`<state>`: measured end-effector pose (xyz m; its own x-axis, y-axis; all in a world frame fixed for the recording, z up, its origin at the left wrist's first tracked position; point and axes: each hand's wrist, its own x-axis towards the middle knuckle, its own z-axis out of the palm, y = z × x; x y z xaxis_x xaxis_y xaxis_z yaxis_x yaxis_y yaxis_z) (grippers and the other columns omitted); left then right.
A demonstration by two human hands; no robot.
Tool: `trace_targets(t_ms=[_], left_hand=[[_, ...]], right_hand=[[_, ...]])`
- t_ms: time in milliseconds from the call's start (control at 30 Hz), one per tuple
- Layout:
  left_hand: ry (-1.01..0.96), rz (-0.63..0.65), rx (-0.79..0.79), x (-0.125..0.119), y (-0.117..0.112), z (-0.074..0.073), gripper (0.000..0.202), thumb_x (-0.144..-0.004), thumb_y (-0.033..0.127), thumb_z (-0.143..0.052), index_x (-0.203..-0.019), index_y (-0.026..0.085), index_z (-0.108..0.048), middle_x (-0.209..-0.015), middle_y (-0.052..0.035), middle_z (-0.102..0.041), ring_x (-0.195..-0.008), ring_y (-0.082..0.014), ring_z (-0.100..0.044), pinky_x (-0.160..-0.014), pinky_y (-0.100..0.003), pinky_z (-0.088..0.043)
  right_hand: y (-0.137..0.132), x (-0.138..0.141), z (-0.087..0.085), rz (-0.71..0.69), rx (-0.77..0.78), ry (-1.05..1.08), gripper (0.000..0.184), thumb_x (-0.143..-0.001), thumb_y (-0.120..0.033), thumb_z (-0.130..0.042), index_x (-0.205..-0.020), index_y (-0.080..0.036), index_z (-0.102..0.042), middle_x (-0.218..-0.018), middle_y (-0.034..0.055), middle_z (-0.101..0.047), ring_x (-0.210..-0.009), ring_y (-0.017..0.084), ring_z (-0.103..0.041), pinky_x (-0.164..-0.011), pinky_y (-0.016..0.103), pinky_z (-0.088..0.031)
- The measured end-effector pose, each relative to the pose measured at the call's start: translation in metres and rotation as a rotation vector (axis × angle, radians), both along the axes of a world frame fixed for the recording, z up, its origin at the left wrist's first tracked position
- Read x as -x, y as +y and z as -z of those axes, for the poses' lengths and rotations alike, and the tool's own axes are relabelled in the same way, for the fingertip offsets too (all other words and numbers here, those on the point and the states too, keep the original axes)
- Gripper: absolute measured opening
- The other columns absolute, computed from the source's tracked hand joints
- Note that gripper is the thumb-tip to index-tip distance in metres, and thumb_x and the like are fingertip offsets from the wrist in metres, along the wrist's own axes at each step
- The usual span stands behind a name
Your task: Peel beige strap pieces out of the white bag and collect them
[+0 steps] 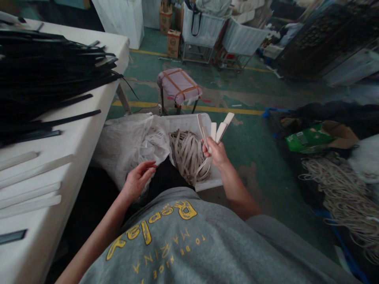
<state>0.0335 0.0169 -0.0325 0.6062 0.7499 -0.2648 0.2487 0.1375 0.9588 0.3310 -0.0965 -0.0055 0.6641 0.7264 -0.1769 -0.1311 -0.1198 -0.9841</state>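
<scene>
My right hand [216,152] is closed around a bunch of beige elastic strips [217,128]; their ends fan upward and loops hang below the fist. It hovers over a white bin [189,120] holding a tangled pile of the same beige strips [186,156]. My left hand [139,179] rests lower left with fingers loosely curled and apart, holding nothing, beside a crumpled white plastic bag [127,144] and above my dark lap.
A white table [74,138] at left carries a heap of black strips [44,75] and several pale strips [29,193]. A taped stool [178,85] stands ahead. Cream cords [343,193], a green box [308,138] and carts [204,27] lie to the right and behind.
</scene>
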Motion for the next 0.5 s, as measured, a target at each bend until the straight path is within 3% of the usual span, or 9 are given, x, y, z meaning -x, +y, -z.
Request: trace_targets(t_ms=[167,267,333,433,500], left_hand=[[-0.070,-0.081,0.144,0.003,-0.013,-0.020,0.051,-0.077,0.055,-0.072,-0.111,0.018,-0.068,-0.108,-0.0111,-0.075,-0.092,-0.0227,-0.071,-0.085,-0.036,-0.054],[-0.165,-0.092,0.217,0.001,-0.028,-0.020,0.051,-0.076,0.053,-0.075,-0.113,0.018,-0.069,-0.106,-0.0098,-0.075,-0.089,-0.0213,-0.071,-0.081,-0.033,-0.055],[-0.208,-0.113,0.245,-0.001,-0.035,-0.016,0.046,-0.074,0.054,-0.077,-0.101,0.017,-0.073,-0.092,-0.0078,-0.076,-0.081,-0.0199,-0.070,-0.076,-0.031,-0.054],[-0.204,-0.180,0.269,-0.001,-0.037,-0.011,0.042,-0.066,0.054,-0.082,-0.079,0.015,-0.075,-0.071,-0.0050,-0.072,-0.067,-0.0173,-0.065,-0.069,-0.030,-0.052],[-0.210,-0.209,0.300,0.000,-0.037,-0.008,0.043,-0.062,0.054,-0.085,-0.075,0.014,-0.075,-0.069,-0.0048,-0.072,-0.065,-0.0169,-0.064,-0.068,-0.030,-0.052]], right_hand=[[0.003,0.048,-0.006,-0.341,0.091,0.078,0.050,-0.079,-0.064,-0.063,-0.081,-0.015,-0.067,-0.052,-0.0020,-0.058,-0.037,0.006,-0.044,-0.036,0.019,-0.031],[0.006,0.084,-0.007,-0.642,0.166,-0.032,0.051,-0.085,-0.065,-0.058,-0.078,-0.015,-0.067,-0.054,-0.0007,-0.060,-0.039,0.008,-0.049,-0.039,0.019,-0.035],[0.007,0.102,-0.007,-0.789,0.189,-0.107,0.050,-0.089,-0.062,-0.055,-0.074,-0.015,-0.064,-0.056,-0.0004,-0.060,-0.041,0.008,-0.051,-0.042,0.019,-0.037],[0.008,0.118,-0.004,-0.848,0.229,-0.163,0.045,-0.092,-0.056,-0.055,-0.072,-0.016,-0.062,-0.058,-0.0012,-0.060,-0.042,0.009,-0.050,-0.044,0.020,-0.039],[0.007,0.123,-0.002,-0.837,0.255,-0.221,0.033,-0.088,-0.048,-0.063,-0.080,-0.016,-0.066,-0.063,-0.0017,-0.062,-0.047,0.010,-0.053,-0.047,0.021,-0.040]])
